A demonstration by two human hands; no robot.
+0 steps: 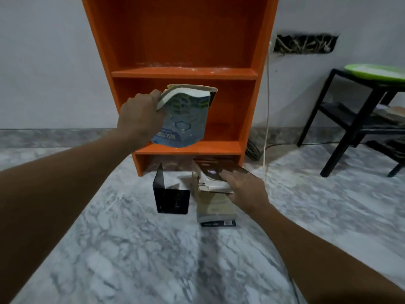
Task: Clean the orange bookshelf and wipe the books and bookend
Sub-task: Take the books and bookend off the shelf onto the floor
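Note:
The orange bookshelf (184, 73) stands against the white wall, its shelves bare and the middle one dusty. My left hand (140, 115) grips a blue-covered book (186, 119) by its page edge and holds it in the air before the lower shelf. On the floor in front lies a stack of books (215, 205). My right hand (245, 190) reaches onto it, fingers laid over the dark cover of the top book (211, 175), thumb under its edge. A black L-shaped bookend (171, 198) stands on the floor left of the stack.
The floor is grey-white marble (153, 249). A black side table (359, 119) with a green tray (377, 71) stands at the right. A white cable (267, 106) hangs down the wall beside the shelf, and a dark cable coil (252, 148) lies at its foot.

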